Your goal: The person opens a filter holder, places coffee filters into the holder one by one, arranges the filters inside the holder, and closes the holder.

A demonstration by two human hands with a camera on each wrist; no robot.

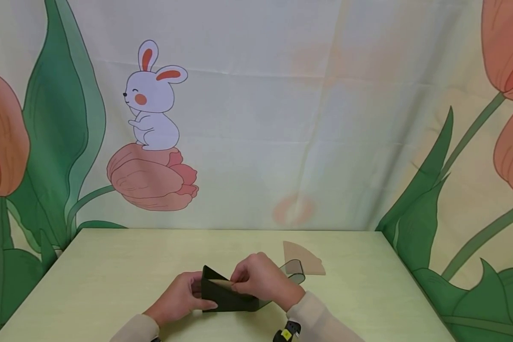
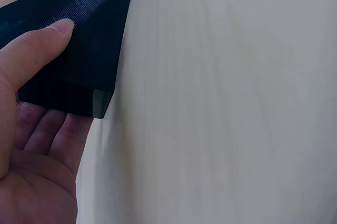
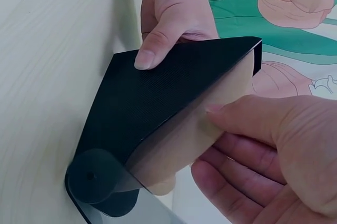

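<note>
My left hand (image 1: 180, 298) grips a black wedge-shaped coffee filter holder (image 1: 231, 298) by its left end, thumb on the near face and the other fingers behind and under it. Tan paper coffee filters (image 3: 184, 129) stand inside the holder's open top. Between thumb and fingers, my right hand (image 1: 262, 279) pinches the edge of these papers. A clear smoky cover (image 1: 294, 269) swings out from the holder's right end on a round pivot (image 3: 93, 176). In the left wrist view, the left thumb (image 2: 39, 50) presses flat on the ribbed black face.
Behind the cover, a single fan-shaped tan coffee filter (image 1: 301, 256) lies flat on the pale wooden table (image 1: 145, 251). A cloth backdrop (image 1: 248, 133) printed with tulips and a rabbit hangs at the table's far edge and sides. Near the right forearm shows a black strap with a yellow patch (image 1: 286, 334).
</note>
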